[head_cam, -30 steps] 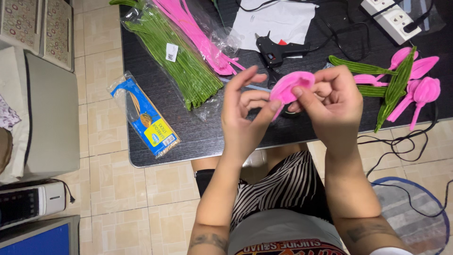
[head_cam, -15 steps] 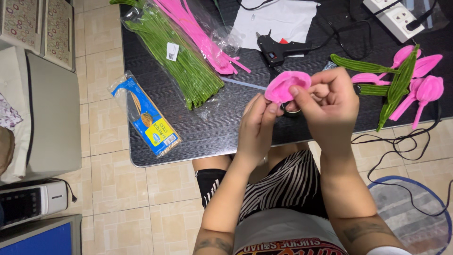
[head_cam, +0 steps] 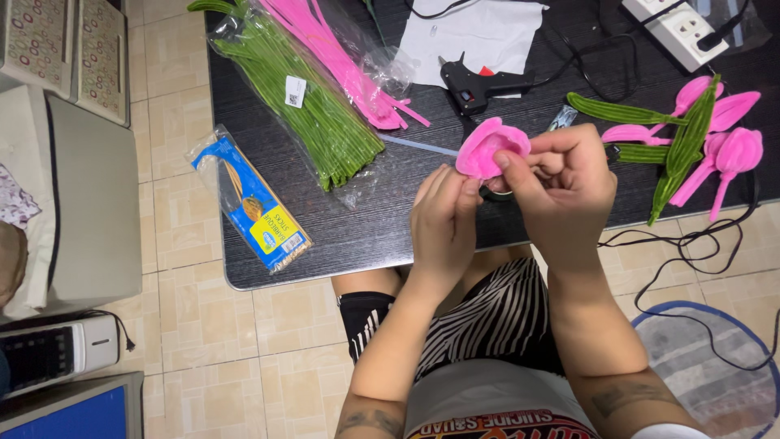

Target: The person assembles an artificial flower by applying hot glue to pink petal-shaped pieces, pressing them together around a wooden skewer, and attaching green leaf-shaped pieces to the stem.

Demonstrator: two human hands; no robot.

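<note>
Two hands met over the dark wood-grain table [head_cam: 341, 236]: the right hand [head_cam: 561, 183] and left hand [head_cam: 443, 215] both pinched a fuzzy pink chenille-stem petal cup [head_cam: 487, 146], held just above the table's front edge. Bagged green chenille stems [head_cam: 301, 97] lay well apart on the left, a black glue gun [head_cam: 479, 81] near behind.

Near the centre of the frame, a seated person is holding a pink petal shape [head_cam: 491, 146] over a black table [head_cam: 357, 236]. The right hand [head_cam: 565, 183] is pinching its lower edge, while the left hand [head_cam: 443, 219] is touching it from below with curled fingers. A bag of green stems [head_cam: 305, 97] and pink stems [head_cam: 341, 61] are lying at upper left. A black glue gun [head_cam: 479, 83] is resting at top centre, and finished pink petals [head_cam: 723, 150] are lying at right.
</note>
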